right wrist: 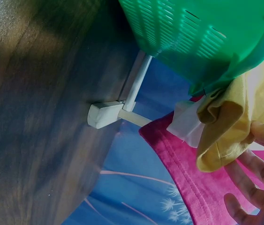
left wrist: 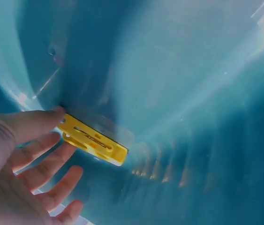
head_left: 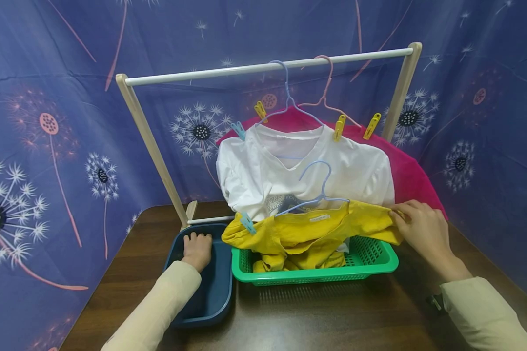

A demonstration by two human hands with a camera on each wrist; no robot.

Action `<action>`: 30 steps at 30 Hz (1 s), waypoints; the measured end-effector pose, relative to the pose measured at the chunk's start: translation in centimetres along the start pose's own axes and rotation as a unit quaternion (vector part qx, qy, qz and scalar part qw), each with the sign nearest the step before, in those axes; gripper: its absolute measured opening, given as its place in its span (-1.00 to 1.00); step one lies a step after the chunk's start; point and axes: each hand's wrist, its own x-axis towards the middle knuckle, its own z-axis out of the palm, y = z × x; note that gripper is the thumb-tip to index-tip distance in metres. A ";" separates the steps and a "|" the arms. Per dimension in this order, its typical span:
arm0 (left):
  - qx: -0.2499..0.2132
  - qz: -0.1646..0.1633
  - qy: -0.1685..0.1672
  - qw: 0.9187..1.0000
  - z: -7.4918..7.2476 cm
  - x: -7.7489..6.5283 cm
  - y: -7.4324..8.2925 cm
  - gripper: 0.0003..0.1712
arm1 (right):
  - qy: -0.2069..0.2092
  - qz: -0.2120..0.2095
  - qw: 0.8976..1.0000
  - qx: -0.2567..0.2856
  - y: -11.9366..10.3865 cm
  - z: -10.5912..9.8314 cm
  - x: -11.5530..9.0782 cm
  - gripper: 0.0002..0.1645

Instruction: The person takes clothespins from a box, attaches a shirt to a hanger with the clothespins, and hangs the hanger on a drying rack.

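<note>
Inside the dark blue basin (head_left: 208, 292) my left hand (head_left: 197, 249) pinches one end of a yellow clothespin (left wrist: 94, 140) between thumb and fingers, seen in the left wrist view. My right hand (head_left: 428, 234) holds the sleeve end of a yellow shirt (head_left: 307, 243) between thumb and fingers. A light purple hanger (head_left: 323, 183) sits in the shirt's neck, its hook upright and off the rail. A light blue clothespin (head_left: 248, 223) clips the shirt's left shoulder. The lower part of the shirt lies in the green basket (head_left: 316, 278).
Behind stands a drying rack with a white rail (head_left: 228, 71). A white T-shirt (head_left: 307, 151) and a magenta garment (head_left: 415, 175) hang from it on hangers, with yellow clothespins (head_left: 339, 128) and a blue clothespin (head_left: 238, 130). Everything stands on a brown wooden table (head_left: 307, 321).
</note>
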 end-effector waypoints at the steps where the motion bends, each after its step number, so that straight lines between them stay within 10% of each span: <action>1: 0.002 0.001 -0.003 1.000 -0.1 0.0 0.0 -0.74 | 0.000 0.000 1.000 0.000 0.0 0.0 0.0 -0.74; 30: 0.052 0.013 -0.010 0.999 -1.3 -0.2 0.6 -0.81 | 0.007 -0.006 1.000 0.001 0.2 0.2 0.0 -0.75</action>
